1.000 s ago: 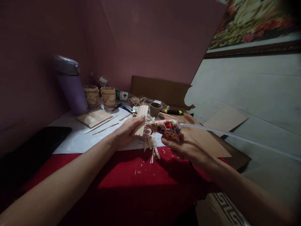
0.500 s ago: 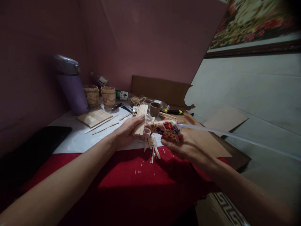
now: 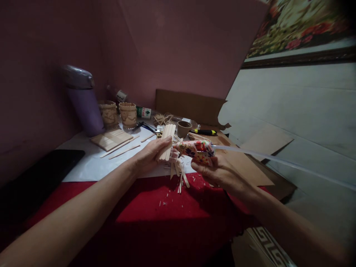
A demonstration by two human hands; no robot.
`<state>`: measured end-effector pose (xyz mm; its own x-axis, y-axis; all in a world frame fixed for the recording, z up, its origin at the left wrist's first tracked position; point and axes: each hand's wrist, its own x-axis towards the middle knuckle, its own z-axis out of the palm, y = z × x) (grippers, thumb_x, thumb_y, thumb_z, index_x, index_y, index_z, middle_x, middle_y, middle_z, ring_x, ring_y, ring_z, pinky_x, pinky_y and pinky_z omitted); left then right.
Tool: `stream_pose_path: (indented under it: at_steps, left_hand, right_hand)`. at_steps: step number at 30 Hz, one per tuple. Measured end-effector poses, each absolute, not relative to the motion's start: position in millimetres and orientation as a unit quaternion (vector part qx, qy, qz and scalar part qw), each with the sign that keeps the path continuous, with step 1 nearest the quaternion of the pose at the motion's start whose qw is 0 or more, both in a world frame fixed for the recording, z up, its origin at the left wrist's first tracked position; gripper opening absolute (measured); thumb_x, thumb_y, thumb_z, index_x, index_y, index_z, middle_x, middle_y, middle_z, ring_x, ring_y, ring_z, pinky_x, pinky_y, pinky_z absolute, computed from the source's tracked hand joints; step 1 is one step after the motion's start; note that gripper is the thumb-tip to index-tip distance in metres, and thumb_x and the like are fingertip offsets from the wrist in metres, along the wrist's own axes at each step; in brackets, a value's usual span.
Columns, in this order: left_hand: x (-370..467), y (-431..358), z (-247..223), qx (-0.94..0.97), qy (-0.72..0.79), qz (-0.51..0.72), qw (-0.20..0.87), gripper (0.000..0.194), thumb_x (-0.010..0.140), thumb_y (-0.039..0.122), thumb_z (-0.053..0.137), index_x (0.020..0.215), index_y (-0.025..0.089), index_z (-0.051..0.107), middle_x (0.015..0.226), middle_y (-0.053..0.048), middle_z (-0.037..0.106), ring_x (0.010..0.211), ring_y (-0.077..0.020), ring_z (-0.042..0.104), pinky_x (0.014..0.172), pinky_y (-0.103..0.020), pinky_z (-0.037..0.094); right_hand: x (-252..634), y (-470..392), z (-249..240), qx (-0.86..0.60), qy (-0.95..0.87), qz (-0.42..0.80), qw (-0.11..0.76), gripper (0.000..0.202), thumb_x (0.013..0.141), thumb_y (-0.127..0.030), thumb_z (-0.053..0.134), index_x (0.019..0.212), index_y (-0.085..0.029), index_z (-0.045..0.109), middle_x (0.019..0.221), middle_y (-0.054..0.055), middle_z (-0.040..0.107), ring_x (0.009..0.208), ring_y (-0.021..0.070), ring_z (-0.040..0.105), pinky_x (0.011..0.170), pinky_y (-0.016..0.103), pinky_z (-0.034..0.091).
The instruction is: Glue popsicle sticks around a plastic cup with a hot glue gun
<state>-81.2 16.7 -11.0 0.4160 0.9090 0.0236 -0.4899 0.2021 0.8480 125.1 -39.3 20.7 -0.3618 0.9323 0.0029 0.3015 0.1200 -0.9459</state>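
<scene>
My left hand (image 3: 152,154) is closed around a clear plastic piece, perhaps a cut bottle, whose side is lined with upright popsicle sticks (image 3: 168,141). Its full shape is hidden behind the sticks and fingers. In my right hand (image 3: 213,171) is a flower-patterned hot glue gun (image 3: 191,148), with a long clear glue stick (image 3: 267,157) trailing out of its back to the right. The gun's nozzle points left, close by the right edge of the sticks; whether it touches cannot be made out. Below lie loose and broken sticks (image 3: 183,176).
Two stick-covered cups (image 3: 128,115) and a purple tumbler (image 3: 85,104) stand at the back left. Nearer are a stack of sticks (image 3: 111,139) and scissors (image 3: 150,128). A small brown pot (image 3: 183,129) and a yellow-black cutter (image 3: 205,132) lie behind the gun. Cardboard (image 3: 250,170) is at right.
The glue gun has shifted very slightly right and tilted a little. My left hand and the sticks have hardly moved.
</scene>
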Motion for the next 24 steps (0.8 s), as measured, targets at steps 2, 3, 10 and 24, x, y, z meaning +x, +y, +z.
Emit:
stream_pose_path:
  at_steps: [2, 3, 10, 24]
  left_hand:
    - [-81.1, 16.4, -10.3, 0.412, 0.255, 0.481, 0.73, 0.028, 0.081, 0.029, 0.069, 0.099, 0.01, 0.062, 0.086, -0.01, 0.067, 0.067, -0.0149, 0.061, 0.063, -0.03, 0.055]
    - [-81.2, 16.7, -10.5, 0.412, 0.256, 0.481, 0.731, 0.027, 0.081, 0.029, 0.069, 0.099, 0.01, 0.062, 0.085, -0.009, 0.067, 0.066, -0.0146, 0.061, 0.063, -0.03, 0.054]
    - [-82.7, 19.4, -14.7, 0.426, 0.24, 0.472, 0.734, 0.032, 0.08, 0.032, 0.071, 0.102, 0.01, 0.063, 0.089, -0.011, 0.067, 0.068, -0.0146, 0.062, 0.063, -0.028, 0.054]
    - [-82.6, 15.2, -11.4, 0.443, 0.249, 0.447, 0.736, 0.035, 0.08, 0.035, 0.07, 0.102, 0.008, 0.066, 0.096, -0.015, 0.069, 0.075, -0.0191, 0.065, 0.07, -0.032, 0.055]
  right_hand:
    - [125.2, -39.2, 21.2, -0.462, -0.67, 0.479, 0.328, 0.045, 0.071, -0.06, 0.072, 0.068, -0.02, 0.052, 0.052, -0.007, 0.036, 0.049, 0.0086, 0.031, 0.046, 0.025, 0.025]
    - [125.4, -38.8, 21.0, -0.463, -0.67, 0.48, 0.328, 0.045, 0.071, -0.06, 0.072, 0.068, -0.02, 0.053, 0.053, -0.007, 0.036, 0.05, 0.0087, 0.031, 0.046, 0.025, 0.025]
    - [127.2, -35.7, 17.7, -0.456, -0.667, 0.481, 0.34, 0.039, 0.073, -0.055, 0.072, 0.07, -0.02, 0.054, 0.052, -0.007, 0.036, 0.049, 0.0087, 0.031, 0.045, 0.024, 0.026]
    - [132.2, -31.1, 15.4, -0.453, -0.686, 0.464, 0.329, 0.042, 0.079, -0.053, 0.067, 0.065, -0.021, 0.045, 0.051, -0.007, 0.038, 0.045, 0.0071, 0.029, 0.044, 0.025, 0.021]
